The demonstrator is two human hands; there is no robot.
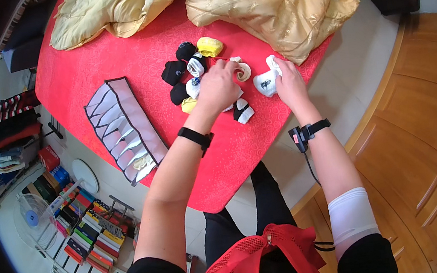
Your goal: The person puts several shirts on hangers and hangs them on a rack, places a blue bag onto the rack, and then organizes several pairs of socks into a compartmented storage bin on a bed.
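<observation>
My right hand (290, 84) grips a white sock (266, 83) with a dark printed figure, holding it near the right edge of the red-covered bed. My left hand (219, 85) is over a group of rolled socks, its fingers curled and closed; what lies under them is hidden. Against its fingertips is a white rolled sock (243, 71). Around that hand lie a yellow rolled sock (210, 46), several black rolled socks (173, 73), a white-and-black one (196, 65) and a black-and-white one (243, 111).
On the left of the red bed cover (217, 170) lies a pale compartment organizer (126, 126) with dark trim and something light in one cell. A gold quilt (267, 3) is bunched at the far side. Shelved books (91, 236) stand lower left, wooden cabinet doors (410, 128) at right.
</observation>
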